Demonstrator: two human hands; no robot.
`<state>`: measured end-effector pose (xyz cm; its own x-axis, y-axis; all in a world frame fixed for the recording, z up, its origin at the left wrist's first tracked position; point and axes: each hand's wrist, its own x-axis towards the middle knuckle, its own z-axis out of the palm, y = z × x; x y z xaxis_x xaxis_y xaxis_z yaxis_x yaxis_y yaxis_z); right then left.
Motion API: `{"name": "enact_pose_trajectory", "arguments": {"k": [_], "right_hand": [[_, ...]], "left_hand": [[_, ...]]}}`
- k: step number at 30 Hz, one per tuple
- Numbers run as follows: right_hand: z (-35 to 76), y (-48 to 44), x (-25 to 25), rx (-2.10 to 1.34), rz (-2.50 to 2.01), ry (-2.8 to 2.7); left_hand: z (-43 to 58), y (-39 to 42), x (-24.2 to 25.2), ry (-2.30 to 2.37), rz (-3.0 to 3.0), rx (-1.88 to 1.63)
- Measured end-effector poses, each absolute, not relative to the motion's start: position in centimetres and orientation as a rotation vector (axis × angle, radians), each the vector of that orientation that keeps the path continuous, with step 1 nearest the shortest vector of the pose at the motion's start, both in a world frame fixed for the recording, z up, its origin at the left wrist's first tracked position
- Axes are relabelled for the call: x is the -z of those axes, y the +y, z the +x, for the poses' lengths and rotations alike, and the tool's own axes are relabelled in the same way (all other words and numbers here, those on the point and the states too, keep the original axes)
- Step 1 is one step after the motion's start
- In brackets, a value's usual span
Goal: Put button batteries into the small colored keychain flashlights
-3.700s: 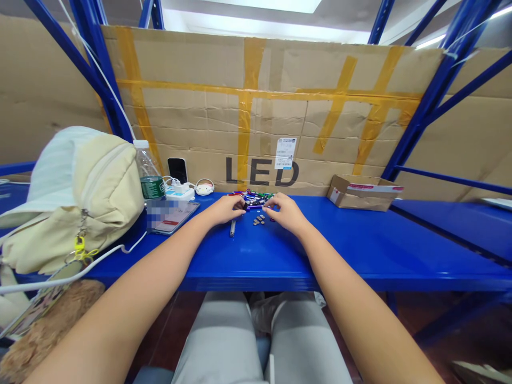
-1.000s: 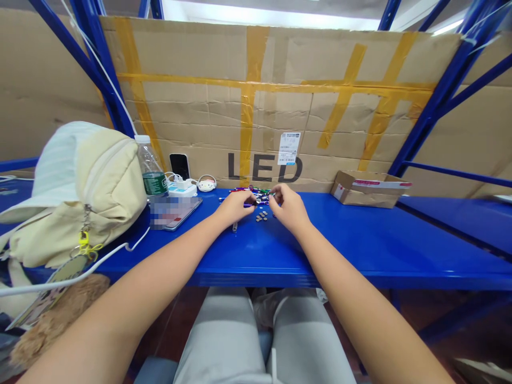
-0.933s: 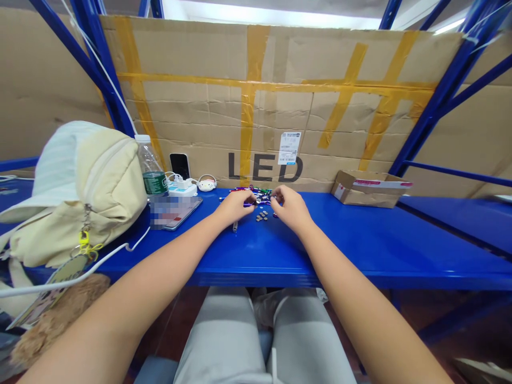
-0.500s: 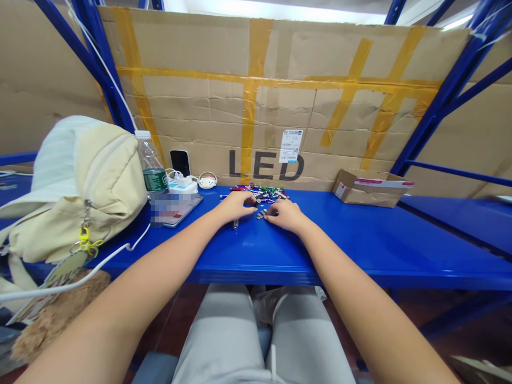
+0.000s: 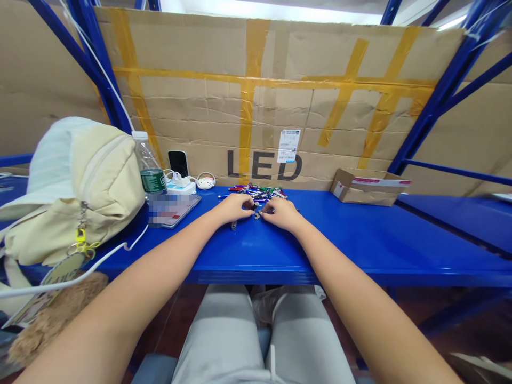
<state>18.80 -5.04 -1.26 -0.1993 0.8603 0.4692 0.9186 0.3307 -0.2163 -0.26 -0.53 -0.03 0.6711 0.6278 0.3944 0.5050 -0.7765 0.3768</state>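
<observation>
Right grip (image 5: 280,212) sits beside small round discs (image 5: 257,216).

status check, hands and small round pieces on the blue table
Left hand curled, grip unclear. Right hand at the small round pieces, hold unclear. Multicoloured pile just beyond both hands.

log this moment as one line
left hand: curled, grasp unclear | right hand: at small round silvery discs | beyond hands: multicoloured pile of slim shiny objects | surface: glossy blue tabletop
</observation>
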Motion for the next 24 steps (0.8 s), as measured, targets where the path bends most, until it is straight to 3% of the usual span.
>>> {"name": "enact_pose_trajectory", "arguments": {"k": [13, 24], "right_hand": [[18.2, -5.6, 0.4, 0.126, -1.169, -2.061], [19.8, -4.4, 1.2, 0.229, -1.533, -2.137]], "left_hand": [[-0.2, -0.3, 0.3, 0.852, 2.615, -0.746], [-0.3, -0.4, 0.2, 0.897, 2.598, -0.761]]}}
